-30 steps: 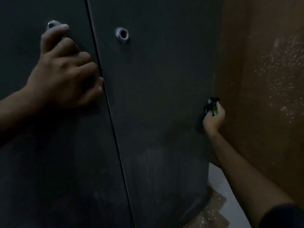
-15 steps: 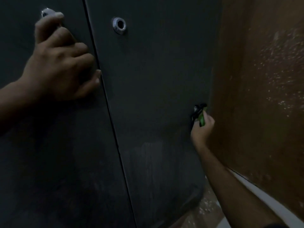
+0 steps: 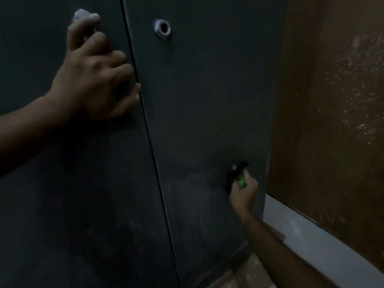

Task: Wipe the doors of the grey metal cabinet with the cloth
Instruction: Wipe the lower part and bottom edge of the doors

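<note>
Dim brown wall [image 3: 332,100] beside us. Our right hand [image 3: 243,191] squeezes the bunched dark-and-green cloth [image 3: 239,175] against the right grey metal cabinet door [image 3: 207,100]; our left hand [image 3: 93,73], fingers bent, steadies the left grey door [image 3: 62,204]. Next we should rub lower.

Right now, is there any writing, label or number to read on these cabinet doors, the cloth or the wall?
None can be read.
Left door and right door: plain grey, no label or number.
Lock ring: bare metal, no marking visible.
Cloth in the right hand: dark with green, too blurred to show any print.
Wall: only pale speckles.
</note>
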Available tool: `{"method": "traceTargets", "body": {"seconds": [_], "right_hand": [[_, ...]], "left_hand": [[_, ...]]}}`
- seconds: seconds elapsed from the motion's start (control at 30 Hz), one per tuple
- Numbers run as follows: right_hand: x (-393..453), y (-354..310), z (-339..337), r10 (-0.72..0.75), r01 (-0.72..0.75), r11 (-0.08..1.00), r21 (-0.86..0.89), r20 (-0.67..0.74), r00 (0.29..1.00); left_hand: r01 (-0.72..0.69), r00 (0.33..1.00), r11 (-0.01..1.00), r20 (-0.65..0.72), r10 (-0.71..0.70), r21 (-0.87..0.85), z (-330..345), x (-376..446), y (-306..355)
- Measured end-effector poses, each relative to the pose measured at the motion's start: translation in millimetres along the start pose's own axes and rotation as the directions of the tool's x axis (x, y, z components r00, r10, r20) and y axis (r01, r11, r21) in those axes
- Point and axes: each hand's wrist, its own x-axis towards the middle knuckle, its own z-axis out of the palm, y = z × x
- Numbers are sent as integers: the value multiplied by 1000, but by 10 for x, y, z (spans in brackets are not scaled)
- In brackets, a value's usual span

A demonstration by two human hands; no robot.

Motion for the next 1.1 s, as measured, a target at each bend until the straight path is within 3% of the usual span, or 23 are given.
{"method": "traceTargets", "body": {"seconds": [0.07,0.13,0.2,0.27,0.33,0.43,0.5,0.57,0.67,0.73,0.83,0.9,1.0,1.03,1.1], "right_hand": [[333,-131,-8,141,-139,990,36,-42,989],[461,-386,57,172,-166,983,76,-84,981],[145,-551,195,9,-1,996,89,-90,996],[-482,-476,177,-159,157,986,52,35,987],[-664,-167,39,-193,195,981,0,144,970],[-124,-88,-10,88,-85,996,-29,108,990],[87,-278,72,170,-170,985,9,11,985],[-207,-535,194,46,-46,996,76,0,999],[-1031,-487,136,-178,165,982,89,162,971],[-1100,-324,20,-110,98,993,62,235,966],[-725,-501,104,133,-143,986,88,105,985],[-841,-764,268,61,-70,983,167,59,996],[-1515,-811,365,-175,143,976,165,205,963],[-1632,-700,313,-189,158,977,143,243,951],[-1574,-577,207,-67,42,994,100,252,965]], "left_hand": [[-33,999,999,-30,34,21,14,9,-3],[-30,999,1000,-40,30,4,24,20,-9],[-28,998,999,-50,29,25,39,4,-11],[-44,997,999,-69,46,26,69,-9,-12],[-57,996,998,-74,58,9,58,-14,-11],[-48,996,999,-70,48,0,69,2,-13],[-41,998,999,-53,40,-9,65,15,-32],[-38,996,999,-84,41,27,68,7,-36],[-29,995,998,-90,33,50,75,-8,-12],[-19,998,999,-67,21,36,45,2,8],[-13,999,999,-34,14,40,41,13,-2],[-13,999,1000,-38,14,26,31,20,3],[-12,999,1000,-52,13,22,30,8,-5],[-15,999,1000,-42,16,13,31,12,-1],[-16,1000,1000,-23,16,13,31,16,12]]}}
